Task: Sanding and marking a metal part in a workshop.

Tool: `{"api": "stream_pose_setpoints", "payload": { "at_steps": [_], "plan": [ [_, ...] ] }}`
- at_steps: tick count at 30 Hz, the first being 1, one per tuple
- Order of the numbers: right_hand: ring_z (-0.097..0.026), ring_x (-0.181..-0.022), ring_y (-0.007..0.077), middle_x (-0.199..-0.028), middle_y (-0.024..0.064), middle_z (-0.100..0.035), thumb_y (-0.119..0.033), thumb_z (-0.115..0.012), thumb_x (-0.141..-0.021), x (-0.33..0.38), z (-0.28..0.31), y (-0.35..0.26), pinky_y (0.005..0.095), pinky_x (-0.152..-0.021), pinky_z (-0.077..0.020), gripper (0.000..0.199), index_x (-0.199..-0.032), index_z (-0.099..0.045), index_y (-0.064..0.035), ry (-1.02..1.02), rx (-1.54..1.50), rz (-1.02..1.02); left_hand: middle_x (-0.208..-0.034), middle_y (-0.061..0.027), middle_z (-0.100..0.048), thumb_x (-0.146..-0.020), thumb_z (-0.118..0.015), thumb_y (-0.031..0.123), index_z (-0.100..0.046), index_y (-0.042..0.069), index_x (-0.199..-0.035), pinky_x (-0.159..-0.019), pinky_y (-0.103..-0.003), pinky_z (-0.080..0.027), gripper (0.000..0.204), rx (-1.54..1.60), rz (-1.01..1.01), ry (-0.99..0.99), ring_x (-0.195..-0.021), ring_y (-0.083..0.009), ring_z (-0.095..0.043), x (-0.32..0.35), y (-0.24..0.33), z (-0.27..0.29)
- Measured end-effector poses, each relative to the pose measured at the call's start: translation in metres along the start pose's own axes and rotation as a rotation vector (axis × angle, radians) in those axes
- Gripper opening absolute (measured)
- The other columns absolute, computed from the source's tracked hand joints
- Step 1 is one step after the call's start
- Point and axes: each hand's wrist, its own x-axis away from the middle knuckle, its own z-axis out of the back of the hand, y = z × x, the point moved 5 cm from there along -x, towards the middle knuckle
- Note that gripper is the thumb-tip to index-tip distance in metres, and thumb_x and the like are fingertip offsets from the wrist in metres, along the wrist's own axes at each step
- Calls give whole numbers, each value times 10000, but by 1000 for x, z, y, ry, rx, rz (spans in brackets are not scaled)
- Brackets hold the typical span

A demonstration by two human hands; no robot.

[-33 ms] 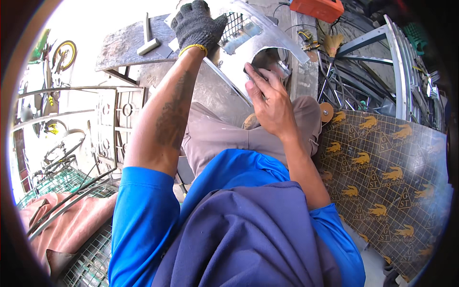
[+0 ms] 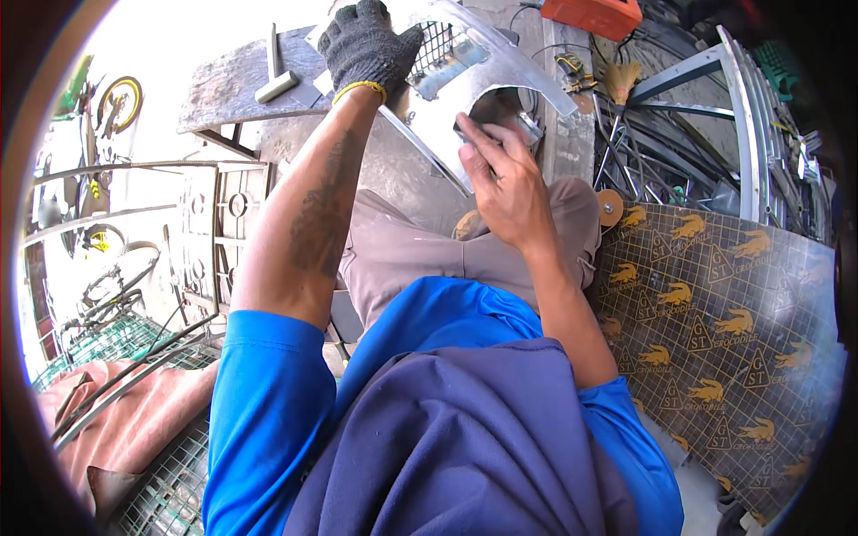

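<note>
A pale sheet-metal panel point(image 2: 435, 134) stands tilted before my knees, with a black mesh window point(image 2: 435, 46) in its upper part and a large round cutout point(image 2: 500, 105) lower down. My left hand point(image 2: 368, 46), in a dark grey knitted glove with a yellow cuff, grips the panel near its upper left edge, fingers partly out of sight beyond it. At the left rim of the cutout is my bare right hand point(image 2: 505, 174). Its index finger stretches along the rim, while the other fingers curl toward the hole. Something dark shows between index and thumb, too small to make out.
A hammer point(image 2: 275, 76) lies on a worn bench point(image 2: 228, 80) at the far left. Toward the far right are an orange case point(image 2: 594, 16), a tape measure point(image 2: 574, 71), a brush point(image 2: 622, 82) and metal frames point(image 2: 737, 116). A printed board point(image 2: 715, 330) is at my right.
My right hand has shifted very slightly along the cutout's rim, away from me. The left hand and the panel stay where they were.
</note>
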Motion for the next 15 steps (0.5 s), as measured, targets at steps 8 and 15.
{"api": "stream_pose_setpoints", "payload": {
  "at_steps": [8, 15],
  "plan": [
    [-669, -1013, 373, -1122, 212, -631, -398, -598, -1043, -1, 5, 0, 451, -851, -555, 395, -1389, -684, -230, -185, -98, -66, -1219, -196, -583, -814, -791, 412, -597, 63, -1162, -1035, -506, -418, 529, 32, 15, 3, -1184, -398, -535, -2, -3, -1],
    [-641, -899, 313, -989, 185, -615, -341, -671, -1016, -23, 18, 23, 424, -798, -544, 358, -1341, -723, -199, 155, 15, 27, -1214, -194, -578, -807, -788, 400, -598, 64, -1146, -1031, -500, -423, 513, 33, 24, -31, -1180, -392, -535, -2, -2, 1]
  ]
}}
